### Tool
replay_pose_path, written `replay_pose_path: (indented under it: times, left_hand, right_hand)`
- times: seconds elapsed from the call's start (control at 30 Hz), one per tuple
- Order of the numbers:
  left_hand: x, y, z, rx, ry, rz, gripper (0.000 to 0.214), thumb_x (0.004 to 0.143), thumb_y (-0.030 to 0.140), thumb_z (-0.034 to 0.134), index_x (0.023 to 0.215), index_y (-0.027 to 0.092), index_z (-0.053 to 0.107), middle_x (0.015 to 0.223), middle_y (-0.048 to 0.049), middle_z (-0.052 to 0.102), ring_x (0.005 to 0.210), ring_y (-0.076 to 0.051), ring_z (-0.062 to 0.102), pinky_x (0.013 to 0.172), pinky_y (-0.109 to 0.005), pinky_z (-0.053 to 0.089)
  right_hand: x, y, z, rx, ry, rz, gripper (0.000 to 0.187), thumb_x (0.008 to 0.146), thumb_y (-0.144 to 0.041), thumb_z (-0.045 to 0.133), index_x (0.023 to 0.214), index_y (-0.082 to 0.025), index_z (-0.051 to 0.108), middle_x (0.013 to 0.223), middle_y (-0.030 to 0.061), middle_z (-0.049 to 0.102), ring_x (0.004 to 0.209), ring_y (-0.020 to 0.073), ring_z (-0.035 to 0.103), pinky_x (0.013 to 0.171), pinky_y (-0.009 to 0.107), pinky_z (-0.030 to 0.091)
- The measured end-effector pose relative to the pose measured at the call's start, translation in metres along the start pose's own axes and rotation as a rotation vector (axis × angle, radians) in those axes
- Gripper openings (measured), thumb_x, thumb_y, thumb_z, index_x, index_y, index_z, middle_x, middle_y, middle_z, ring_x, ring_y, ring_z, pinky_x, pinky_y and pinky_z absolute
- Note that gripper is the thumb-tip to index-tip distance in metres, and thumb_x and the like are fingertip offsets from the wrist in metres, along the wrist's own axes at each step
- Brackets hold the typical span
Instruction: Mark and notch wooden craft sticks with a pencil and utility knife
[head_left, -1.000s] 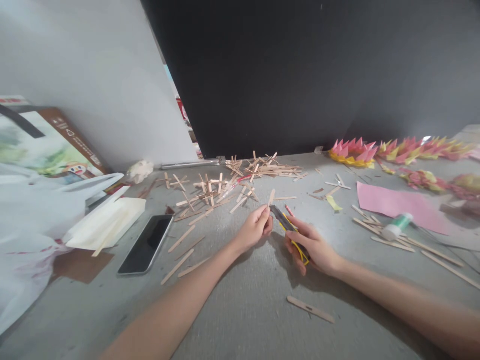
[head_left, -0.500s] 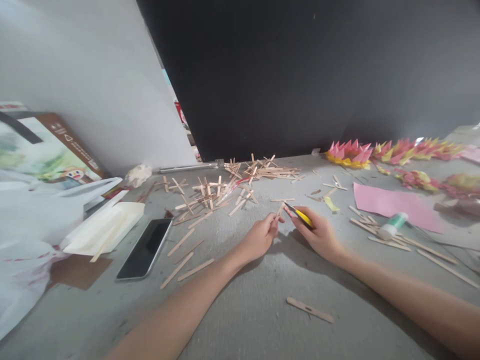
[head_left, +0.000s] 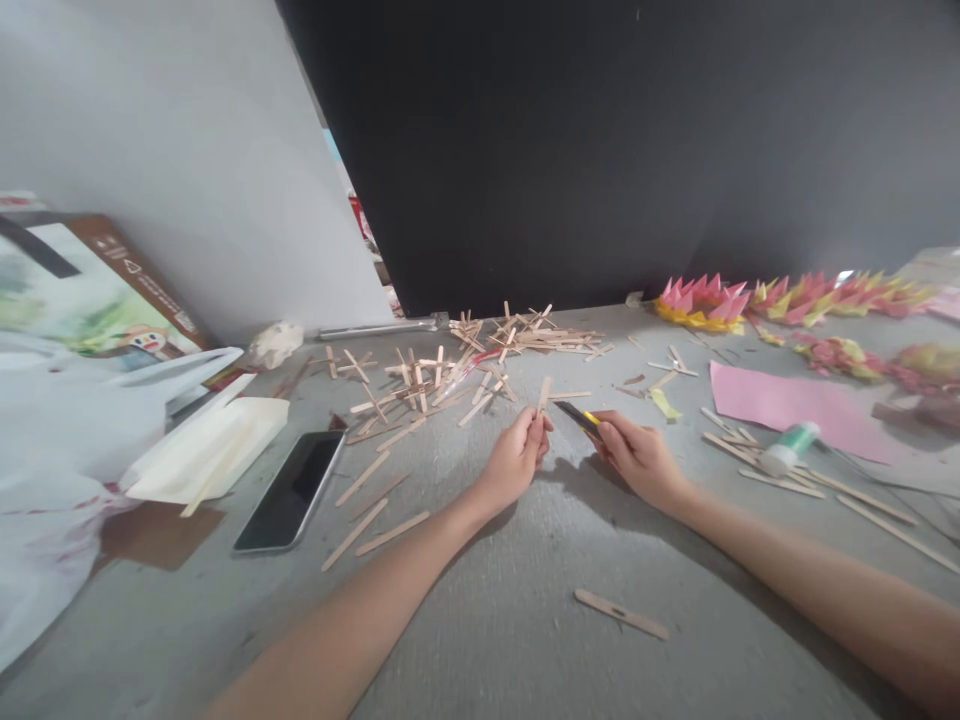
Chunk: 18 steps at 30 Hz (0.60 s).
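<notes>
My left hand [head_left: 517, 452] is closed around a wooden craft stick [head_left: 544, 393], whose upper end points up out of the fingers. Close by on the right, my right hand [head_left: 637, 455] grips a yellow and black utility knife [head_left: 581, 415]. Its dark blade points left toward the stick, with a small gap between them. Beyond my hands lies a pile of craft sticks [head_left: 551, 340], some joined into crosses. One notched stick [head_left: 621, 613] rests on the table in front of me.
Left of my arms are a phone [head_left: 289, 492], a cream paper tray [head_left: 255, 440] and a white plastic bag [head_left: 60, 450]. To the right lie pink paper [head_left: 795, 405], a glue stick [head_left: 789, 448] and folded paper flowers [head_left: 701, 305]. A black panel [head_left: 600, 150] rises behind.
The knife has moved away from the stick and turned flatter, its blade showing more. My left hand has shifted slightly left, and its stick now stands more upright.
</notes>
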<state>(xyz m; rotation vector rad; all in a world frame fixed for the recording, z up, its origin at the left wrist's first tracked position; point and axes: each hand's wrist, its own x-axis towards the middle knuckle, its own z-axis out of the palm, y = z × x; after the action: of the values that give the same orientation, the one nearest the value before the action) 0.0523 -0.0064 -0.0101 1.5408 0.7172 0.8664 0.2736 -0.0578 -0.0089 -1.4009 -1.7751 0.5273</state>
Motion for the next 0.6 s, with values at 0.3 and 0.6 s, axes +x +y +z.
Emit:
replay_pose_path:
  times: [0.3, 0.6]
  left_hand:
    - [-0.004, 0.004, -0.001, 0.25, 0.061, 0.064, 0.042, 0.109, 0.048, 0.036, 0.139, 0.019, 0.043, 0.074, 0.0039, 0.047, 0.062, -0.013, 0.043, 0.062, -0.025, 0.036]
    - [-0.005, 0.011, -0.001, 0.264, 0.028, 0.035, 0.056, 0.108, 0.04, 0.037, 0.156, 0.017, 0.025, 0.072, 0.0061, 0.046, 0.063, -0.013, 0.043, 0.065, -0.026, 0.037]
  right_hand:
    - [-0.002, 0.0, -0.001, 0.002, -0.074, 0.02, 0.044, 0.11, -0.048, 0.035, 0.131, -0.02, 0.062, 0.066, -0.0025, 0.064, 0.051, 0.0133, 0.057, 0.056, 0.024, 0.044]
    - [-0.004, -0.014, -0.004, 0.073, -0.159, -0.088, 0.044, 0.107, -0.041, 0.045, 0.145, -0.021, 0.055, 0.087, 0.004, 0.073, 0.055, 0.0124, 0.06, 0.057, 0.024, 0.047]
